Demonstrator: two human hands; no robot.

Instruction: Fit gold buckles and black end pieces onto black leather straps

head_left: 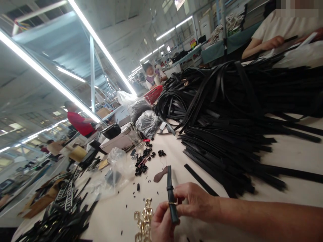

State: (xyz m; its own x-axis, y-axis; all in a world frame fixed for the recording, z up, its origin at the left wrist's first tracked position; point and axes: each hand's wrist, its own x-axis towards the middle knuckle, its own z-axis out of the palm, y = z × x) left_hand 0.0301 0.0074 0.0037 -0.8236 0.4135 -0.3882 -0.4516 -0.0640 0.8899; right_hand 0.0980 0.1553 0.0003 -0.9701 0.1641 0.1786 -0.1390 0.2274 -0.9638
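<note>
At table edge | both hands' fingers (183, 196) pinching smooth black strap (170, 195) | gold buckle (173, 203)

A pale worktable (290, 151) is carrying a big heap of black straps (227, 111). Left of the heap, small black loops (143, 161) are lying scattered; nearer than those, gold buckles (143, 218) are sitting, and a clear plastic bag (118, 168) is resting farther left.

Strap pile (239, 111) behind hands (181, 208); buckles (143, 218) left on table (290, 151).
</note>
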